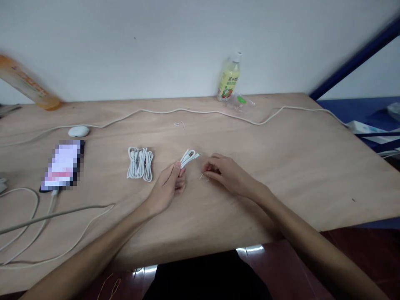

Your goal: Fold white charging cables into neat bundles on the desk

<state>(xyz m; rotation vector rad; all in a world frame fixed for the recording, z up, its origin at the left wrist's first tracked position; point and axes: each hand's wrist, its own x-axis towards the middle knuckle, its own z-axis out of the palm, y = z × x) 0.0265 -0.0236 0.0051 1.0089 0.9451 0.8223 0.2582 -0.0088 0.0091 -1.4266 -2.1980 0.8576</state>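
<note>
My left hand [168,181] is closed around one end of a small folded white cable [188,157], whose loops and plug stick out past the fingers toward the upper right. Just right of it, my right hand [226,171] pinches a thin white twist tie [204,176], its short ends showing below the fingertips. A gap separates the two hands. To the left, several coiled white cables [140,163] lie side by side on the wooden table [281,166].
A phone [62,164] with a plugged-in cord and a white oval case [78,131] lie left. A long white cord [193,111] crosses the back. A yellow bottle [229,79] and crumpled clear plastic [242,102] stand by the wall; an orange bottle [29,85] leans far left.
</note>
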